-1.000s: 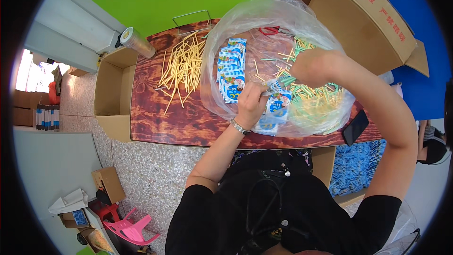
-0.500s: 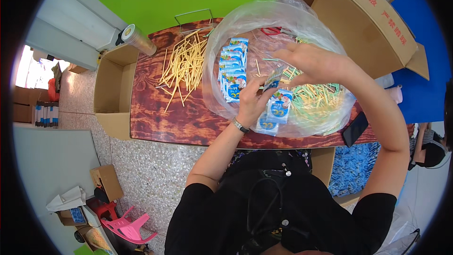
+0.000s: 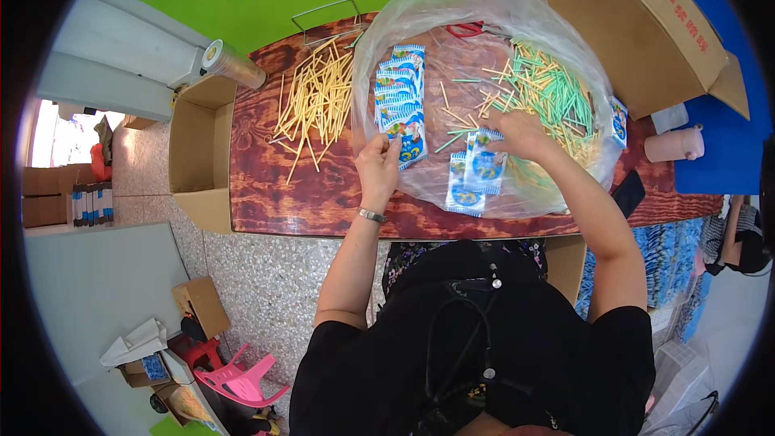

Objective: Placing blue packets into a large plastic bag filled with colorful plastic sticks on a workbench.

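Note:
My left hand (image 3: pixel 378 168) is at the lower left of a row of overlapping blue-and-white packets (image 3: pixel 402 117). Its thumb and forefinger pinch the edge of the nearest packet. My right hand (image 3: pixel 521 133) is bent down by the top end of two more overlapping packets (image 3: pixel 476 182). Its fingers are curled closed between those packets and the loose sticks; what they grip is hidden. A heap of pale yellow and green sticks (image 3: pixel 561 97) lies beyond it. Packets and sticks rest on a spread clear plastic bag (image 3: pixel 387 20) with a raised rim.
Yellow sticks (image 3: pixel 319 101) are piled on the wooden table (image 3: pixel 266 194), left of the bag. Red-handled scissors (image 3: pixel 466 30) lie at the back. A cardboard box (image 3: pixel 622 32), phone (image 3: pixel 629 194) and pink cup (image 3: pixel 674 145) are rightward. A clear container (image 3: pixel 234 63) stands far left.
The packet between my hands has left them. My left hand moved left to the row; my right hand came down beside the lower packets. A packet now shows at the bag's right rim.

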{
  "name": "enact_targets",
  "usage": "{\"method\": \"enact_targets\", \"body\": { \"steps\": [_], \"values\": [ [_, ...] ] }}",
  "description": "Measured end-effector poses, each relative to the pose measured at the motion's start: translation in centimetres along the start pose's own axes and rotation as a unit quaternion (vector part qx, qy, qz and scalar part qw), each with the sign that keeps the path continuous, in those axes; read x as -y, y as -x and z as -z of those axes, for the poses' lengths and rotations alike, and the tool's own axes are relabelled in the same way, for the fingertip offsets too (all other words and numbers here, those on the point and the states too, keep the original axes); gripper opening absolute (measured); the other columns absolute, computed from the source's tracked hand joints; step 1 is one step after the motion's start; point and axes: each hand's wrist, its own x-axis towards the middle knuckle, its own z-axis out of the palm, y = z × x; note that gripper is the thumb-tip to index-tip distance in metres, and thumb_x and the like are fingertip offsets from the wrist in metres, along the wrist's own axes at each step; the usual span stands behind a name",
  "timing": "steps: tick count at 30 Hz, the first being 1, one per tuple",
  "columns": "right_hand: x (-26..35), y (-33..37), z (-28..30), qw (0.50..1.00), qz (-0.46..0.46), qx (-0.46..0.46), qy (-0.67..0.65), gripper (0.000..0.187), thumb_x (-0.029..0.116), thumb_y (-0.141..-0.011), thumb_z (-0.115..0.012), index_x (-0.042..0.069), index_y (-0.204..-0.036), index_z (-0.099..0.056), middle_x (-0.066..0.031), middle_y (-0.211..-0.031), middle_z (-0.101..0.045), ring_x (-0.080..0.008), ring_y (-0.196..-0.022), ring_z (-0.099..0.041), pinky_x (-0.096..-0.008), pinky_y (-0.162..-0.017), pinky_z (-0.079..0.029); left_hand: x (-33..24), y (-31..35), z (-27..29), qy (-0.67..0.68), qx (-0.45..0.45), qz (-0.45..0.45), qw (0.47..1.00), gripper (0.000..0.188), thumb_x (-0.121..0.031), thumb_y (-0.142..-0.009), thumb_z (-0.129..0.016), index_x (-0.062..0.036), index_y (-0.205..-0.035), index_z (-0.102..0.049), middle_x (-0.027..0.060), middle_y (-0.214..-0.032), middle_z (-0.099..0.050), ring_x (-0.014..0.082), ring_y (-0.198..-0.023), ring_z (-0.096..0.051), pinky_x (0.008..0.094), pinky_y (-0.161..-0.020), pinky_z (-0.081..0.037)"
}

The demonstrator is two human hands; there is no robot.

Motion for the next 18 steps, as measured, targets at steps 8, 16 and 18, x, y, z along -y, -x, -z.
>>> {"method": "enact_targets", "body": {
  "steps": [8, 16, 18],
  "values": [
    [-0.5, 2.5, 0.3, 0.998, 0.017, -0.062, 0.021, 0.04, 0.013, -0.078, -0.067, 0.02, -0.117, -0.067, -0.0087, -0.097, -0.068, -0.0287, -0.087, -0.064, -0.0401, -0.077, -0.052, -4.8, 1.4, -2.0, -0.207, -0.066, -0.298, 0.93, 0.056, -0.014, -0.079, -0.074, 0.0002, -0.128, -0.05, 0.02, -0.12, -0.054, 0.0378, -0.114, -0.049, 0.0437, -0.094, -0.041],
    [2.3, 5.0, 0.9, 0.893, 0.107, -0.265, -0.348, 0.014, 0.015, -0.083, -0.068, 0.004, -0.091, -0.065, -0.0107, -0.083, -0.066, -0.0268, -0.073, -0.064, -0.0366, -0.064, -0.049, -5.8, 2.3, -7.3, 0.089, 0.241, -0.051, 0.965, 0.016, -0.013, -0.088, -0.069, 0.0025, -0.088, -0.069, -0.002, -0.069, -0.064, 0.0032, -0.064, -0.054, 0.0215, -0.057, -0.045],
    [1.6, 5.1, 0.1, 0.885, 0.003, -0.148, -0.441, 0.023, 0.012, -0.087, -0.067, 0.004, -0.109, -0.065, -0.0074, -0.083, -0.067, -0.0132, -0.076, -0.064, -0.0291, -0.068, -0.05, -5.8, 1.9, -7.8, 0.109, 0.263, -0.004, 0.959, 0.014, -0.012, -0.089, -0.068, 0.0018, -0.09, -0.069, -0.0045, -0.071, -0.063, 0.0017, -0.063, -0.051, 0.0211, -0.054, -0.042]
  ]
}}
